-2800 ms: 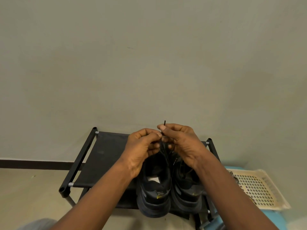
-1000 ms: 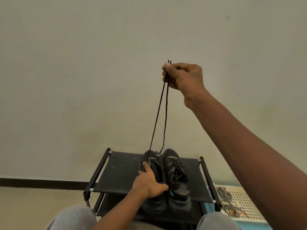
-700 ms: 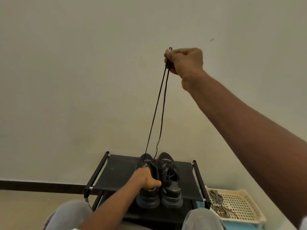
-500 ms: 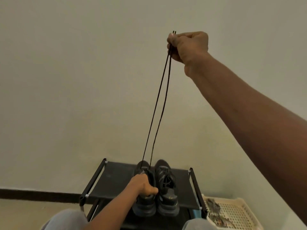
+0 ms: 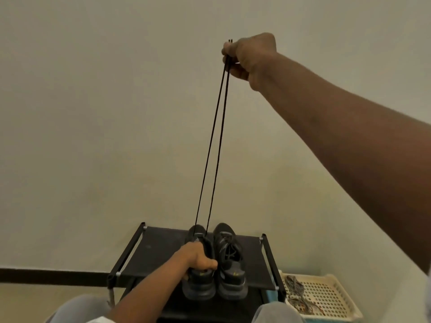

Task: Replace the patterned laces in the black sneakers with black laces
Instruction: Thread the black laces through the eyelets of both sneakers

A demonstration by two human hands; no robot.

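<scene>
Holding the black lace (image 5: 217, 145) taut, right hand (image 5: 250, 57) pinches its ends; left hand (image 5: 194, 257) grips sneaker (image 5: 198, 285)

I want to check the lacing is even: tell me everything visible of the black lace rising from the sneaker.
The black lace is a thin, dark cord. Its two strands run taut from the toe end of the left-side sneaker up to the right hand, whose grip pinches both, tips poking just above. The left hand holds that sneaker down on the shoe rack.
</scene>
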